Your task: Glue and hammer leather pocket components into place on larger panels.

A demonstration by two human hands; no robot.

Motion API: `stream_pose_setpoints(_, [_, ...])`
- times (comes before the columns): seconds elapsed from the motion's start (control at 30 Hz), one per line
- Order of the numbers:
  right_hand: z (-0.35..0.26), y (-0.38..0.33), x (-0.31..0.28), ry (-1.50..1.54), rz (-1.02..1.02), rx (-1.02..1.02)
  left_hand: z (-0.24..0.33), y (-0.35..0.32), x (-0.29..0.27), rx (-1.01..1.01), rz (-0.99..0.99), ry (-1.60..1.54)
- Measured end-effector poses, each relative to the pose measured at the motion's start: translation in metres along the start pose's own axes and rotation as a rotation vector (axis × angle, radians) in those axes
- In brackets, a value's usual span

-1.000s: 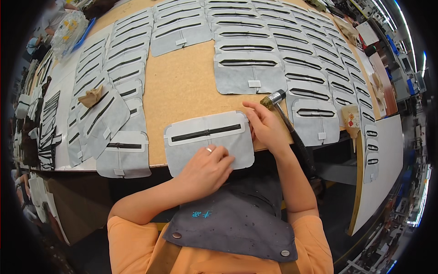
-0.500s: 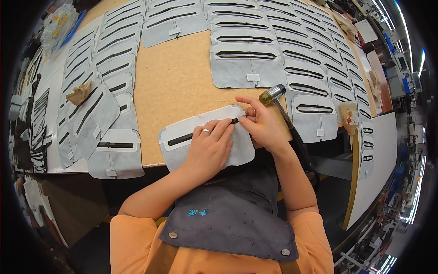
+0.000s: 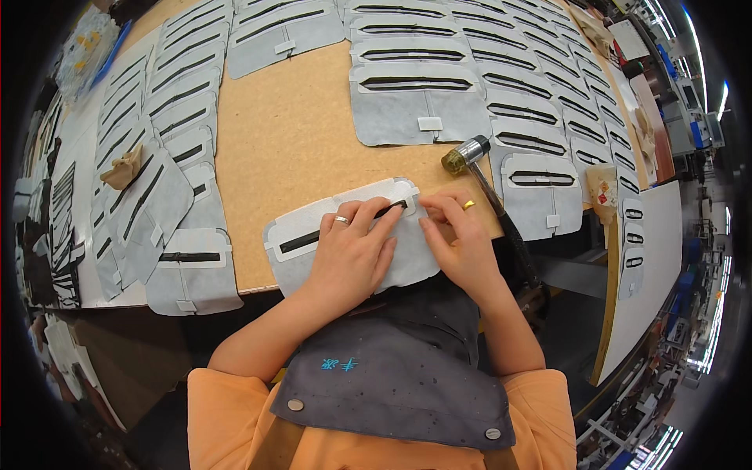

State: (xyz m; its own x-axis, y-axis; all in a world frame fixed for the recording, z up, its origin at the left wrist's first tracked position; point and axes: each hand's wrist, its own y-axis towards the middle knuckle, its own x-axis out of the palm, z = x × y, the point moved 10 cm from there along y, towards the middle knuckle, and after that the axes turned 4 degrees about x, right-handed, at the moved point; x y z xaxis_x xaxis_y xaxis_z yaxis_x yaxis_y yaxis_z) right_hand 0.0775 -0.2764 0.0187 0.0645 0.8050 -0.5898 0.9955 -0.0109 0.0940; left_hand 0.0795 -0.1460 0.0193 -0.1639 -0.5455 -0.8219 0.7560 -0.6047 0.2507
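In front of me a grey, round-cornered fabric panel (image 3: pixel 407 254) lies at the table's near edge. A black zipper-like strip (image 3: pixel 299 241) runs along its slot, inside a white border. My left hand (image 3: pixel 348 247) rests flat across the panel, its fingers stretched out and the fingertips at the strip's right part. Part of the strip is hidden beneath that hand. At the panel's right edge is my right hand (image 3: pixel 464 239), with thumb and forefinger apart and nothing seen between them; its other fingers are curled.
A mallet (image 3: pixel 465 155) with a black handle lies right of my right hand. Rows of similar grey panels (image 3: pixel 423 110) overlap across the table (image 3: pixel 282 133). Crumpled brown scraps (image 3: pixel 121 167) lie on the left panels. A clear plastic bag (image 3: pixel 84 56) sits far left.
My right hand has drawn slightly right and down, its thumb and forefinger coming away from the strip's end. My left fingers still rest on the panel. The view has shifted slightly.
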Motion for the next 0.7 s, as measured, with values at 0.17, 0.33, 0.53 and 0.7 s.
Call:
stream_pose_setpoints(0.17, [-0.006, -0.001, 0.005, -0.103, 0.044, -0.076, 0.006, -0.006, 0.001, 0.061, 0.041, 0.109])
stream_pose_setpoints(0.33, [-0.005, 0.008, 0.008, -0.073, 0.012, -0.051, 0.012, -0.008, 0.011, 0.113, -0.008, 0.201])
stream_pose_setpoints(0.53, [-0.005, 0.006, 0.010, -0.122, 0.041, -0.080, 0.010, -0.011, 0.012, 0.083, 0.024, 0.165])
stream_pose_setpoints(0.7, [-0.010, 0.005, 0.015, -0.165, -0.001, -0.132, 0.008, -0.012, 0.013, 0.081, 0.008, 0.166])
